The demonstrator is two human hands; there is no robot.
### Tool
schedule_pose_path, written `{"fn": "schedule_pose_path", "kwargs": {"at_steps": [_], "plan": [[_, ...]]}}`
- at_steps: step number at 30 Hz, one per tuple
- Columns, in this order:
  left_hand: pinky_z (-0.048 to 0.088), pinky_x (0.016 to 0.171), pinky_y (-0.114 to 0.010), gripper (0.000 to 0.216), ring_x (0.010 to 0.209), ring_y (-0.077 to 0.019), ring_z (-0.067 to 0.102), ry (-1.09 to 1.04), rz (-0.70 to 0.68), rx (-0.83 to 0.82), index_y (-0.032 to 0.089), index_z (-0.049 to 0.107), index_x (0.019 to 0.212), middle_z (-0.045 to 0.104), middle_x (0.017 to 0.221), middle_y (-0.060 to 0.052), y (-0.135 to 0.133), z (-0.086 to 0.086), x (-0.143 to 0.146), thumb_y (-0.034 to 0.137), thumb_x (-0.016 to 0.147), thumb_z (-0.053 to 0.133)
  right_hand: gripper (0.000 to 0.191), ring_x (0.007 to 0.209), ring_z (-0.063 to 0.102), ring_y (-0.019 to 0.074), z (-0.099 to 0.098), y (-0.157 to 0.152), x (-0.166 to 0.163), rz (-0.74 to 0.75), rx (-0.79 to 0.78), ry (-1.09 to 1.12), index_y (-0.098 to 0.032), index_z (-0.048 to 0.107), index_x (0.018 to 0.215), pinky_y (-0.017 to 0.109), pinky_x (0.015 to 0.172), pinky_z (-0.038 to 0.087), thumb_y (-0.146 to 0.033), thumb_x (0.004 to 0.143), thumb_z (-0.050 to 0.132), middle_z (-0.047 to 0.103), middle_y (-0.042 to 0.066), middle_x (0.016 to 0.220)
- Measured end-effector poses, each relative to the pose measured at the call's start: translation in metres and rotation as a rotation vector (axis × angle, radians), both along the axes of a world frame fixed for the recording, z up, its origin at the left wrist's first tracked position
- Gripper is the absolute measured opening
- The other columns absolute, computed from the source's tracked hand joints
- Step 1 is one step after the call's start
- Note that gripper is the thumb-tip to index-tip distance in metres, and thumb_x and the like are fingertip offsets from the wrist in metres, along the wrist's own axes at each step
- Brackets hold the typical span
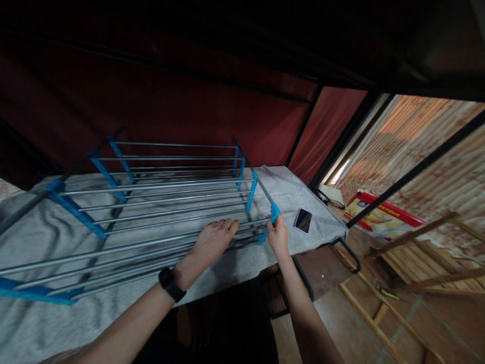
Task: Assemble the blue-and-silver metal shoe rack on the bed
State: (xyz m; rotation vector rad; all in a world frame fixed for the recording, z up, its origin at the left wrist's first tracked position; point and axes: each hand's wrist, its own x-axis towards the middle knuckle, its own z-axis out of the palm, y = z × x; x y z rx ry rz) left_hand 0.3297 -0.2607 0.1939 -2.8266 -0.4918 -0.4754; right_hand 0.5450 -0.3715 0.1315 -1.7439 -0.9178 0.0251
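A rack of grey metal rods (159,186) joined by blue plastic brackets (108,177) lies across a grey cloth. My left hand (215,240), with a black watch (171,284) on its wrist, is closed over a rod near the front right of the rack. At the front right corner, my right hand (278,236) grips a blue corner bracket (275,212) where a rod meets the side bar (262,186). Some of its fingers are hidden behind the bracket. Below it, another blue bracket piece (262,236) shows between my hands.
Right of the rack, a phone (303,221) lies on the cloth-covered surface (280,187). A dark red panel (182,101) stands behind. On the floor at right are a wooden frame (379,316), a red and yellow box (382,215) and a tool with yellow-green handles (389,293).
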Motion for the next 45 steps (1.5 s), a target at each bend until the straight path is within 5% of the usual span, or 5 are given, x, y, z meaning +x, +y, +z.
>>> {"fn": "schedule_pose_path", "kwargs": {"at_steps": [18,25,33,45], "plan": [[0.051,0.073,-0.034,0.031,0.087,-0.0206,0.067,-0.01,0.004,-0.053,0.02,0.057,0.12,0.068,0.101,-0.007,-0.001,0.005,0.002,0.01,0.092,0.049,0.035,0.063,0.056,0.0237,0.003,-0.001,-0.004,-0.042,-0.059,-0.049,-0.023,0.058,0.121,0.035,0.065,0.045,-0.036,0.09,0.047,0.06,0.0,0.07],[0.05,0.072,-0.036,0.031,0.085,-0.022,0.066,-0.008,0.008,-0.049,0.02,0.058,0.118,0.067,0.098,-0.006,-0.001,0.002,0.002,0.009,0.091,0.049,0.042,0.076,0.064,0.0239,0.004,-0.002,-0.004,-0.04,-0.087,-0.061,-0.017,0.056,0.13,0.034,0.072,0.047,-0.037,0.094,0.045,0.07,0.006,0.087],[0.049,0.072,-0.035,0.031,0.086,-0.0212,0.066,-0.029,0.0,-0.049,0.019,0.059,0.119,0.068,0.098,-0.007,-0.003,0.007,0.002,0.01,0.091,0.049,0.036,0.076,0.064,0.0245,0.001,-0.001,-0.003,-0.055,-0.06,-0.061,-0.02,0.061,0.119,0.035,0.072,0.047,-0.041,0.094,0.046,0.069,0.006,0.083],[0.047,0.074,-0.037,0.032,0.088,-0.0232,0.062,-0.054,0.034,0.136,0.009,0.054,0.125,0.065,0.1,-0.011,-0.009,-0.003,0.009,0.012,0.093,0.05,0.036,0.071,0.062,0.0255,0.005,-0.001,-0.003,-0.097,-0.117,-0.1,-0.02,0.063,0.112,0.035,0.067,0.043,-0.045,0.095,0.044,0.068,0.006,0.077]]}}
